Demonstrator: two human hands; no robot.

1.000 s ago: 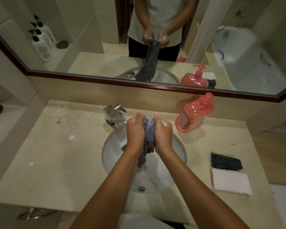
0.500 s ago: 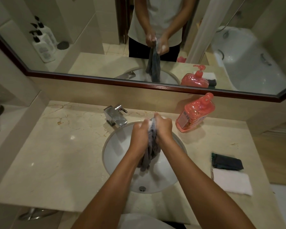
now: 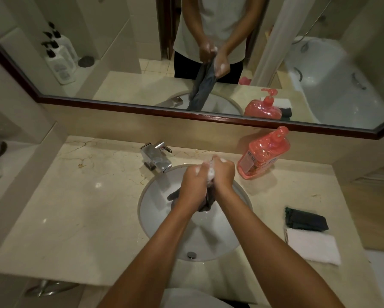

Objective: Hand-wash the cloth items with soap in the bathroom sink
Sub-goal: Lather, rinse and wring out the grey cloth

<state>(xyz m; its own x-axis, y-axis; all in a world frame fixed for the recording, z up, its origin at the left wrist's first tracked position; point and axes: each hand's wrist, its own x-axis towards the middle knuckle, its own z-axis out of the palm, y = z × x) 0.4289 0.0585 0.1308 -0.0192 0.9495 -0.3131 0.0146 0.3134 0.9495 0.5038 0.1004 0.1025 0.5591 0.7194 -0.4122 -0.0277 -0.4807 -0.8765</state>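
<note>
Gripping the wet grey cloth (image 3: 206, 202) together over the round white sink basin (image 3: 155, 210), the left hand (image 3: 194, 184) and the right hand (image 3: 223, 174) now sit lower and carry more white foam than a moment ago. Free beige marble counter (image 3: 80, 210) lies to the left, while the red soap bottle (image 3: 263, 154) stands near the right hand and the folded dark cloth (image 3: 306, 220) and folded white cloth (image 3: 312, 248) lie at the right edge.

Marble counter (image 3: 80, 218): soap bottle (image 3: 262, 154), folded cloths (image 3: 306, 221).
</note>
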